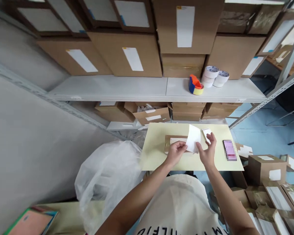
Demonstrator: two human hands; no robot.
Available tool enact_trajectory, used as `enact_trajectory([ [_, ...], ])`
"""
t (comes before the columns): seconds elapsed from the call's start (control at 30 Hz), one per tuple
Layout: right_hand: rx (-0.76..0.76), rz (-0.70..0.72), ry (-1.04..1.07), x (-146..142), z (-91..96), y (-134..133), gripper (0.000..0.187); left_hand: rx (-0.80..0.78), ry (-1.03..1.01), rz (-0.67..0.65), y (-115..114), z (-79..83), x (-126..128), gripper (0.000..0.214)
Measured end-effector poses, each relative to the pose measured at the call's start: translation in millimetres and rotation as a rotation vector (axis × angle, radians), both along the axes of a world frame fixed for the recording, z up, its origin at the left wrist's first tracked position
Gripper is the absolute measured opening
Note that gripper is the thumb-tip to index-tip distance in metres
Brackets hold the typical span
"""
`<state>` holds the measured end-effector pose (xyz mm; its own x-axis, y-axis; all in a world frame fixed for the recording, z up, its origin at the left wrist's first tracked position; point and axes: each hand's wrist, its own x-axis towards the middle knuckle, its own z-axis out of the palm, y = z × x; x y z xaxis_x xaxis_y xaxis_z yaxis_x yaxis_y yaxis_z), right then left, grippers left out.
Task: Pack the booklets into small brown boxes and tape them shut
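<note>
**White sheet held over the parcel**

I hold a white sheet above the pale yellow table. Its long axis runs away from me, the far end tipped slightly right. It hangs over a flat brown parcel that lies crosswise on the table.

My left hand is closed, pinching the sheet's near left edge. My right hand grips the near right corner, fingers raised. A small white slip sits just beside those fingertips; I cannot tell if they touch. Both forearms reach forward, angling inward.

The parcel's label is too small to read. A phone lies to the right.
</note>
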<state>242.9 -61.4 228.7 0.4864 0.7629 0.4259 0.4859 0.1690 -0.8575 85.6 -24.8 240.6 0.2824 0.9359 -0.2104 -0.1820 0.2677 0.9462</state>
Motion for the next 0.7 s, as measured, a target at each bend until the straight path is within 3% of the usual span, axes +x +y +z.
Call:
enact_trajectory([
  [0.1,0.026,0.152,-0.384,-33,9.1,-28,0.034,0.004,-0.070,0.006,-16,-2.1,-22,0.035],
  [0.17,0.002,0.237,-0.503,-52,14.5,-43,0.017,-0.031,-0.167,-0.038,-28,0.4,-37,0.037],
  [0.37,-0.068,0.215,-0.402,-84,27.8,-64,0.016,-0.187,-0.453,-0.090,-58,7.7,-68,0.043],
  [0.7,-0.128,0.301,-0.315,-91,30.4,-71,0.019,-0.173,-0.445,-0.045,-69,7.0,-78,0.044],
])
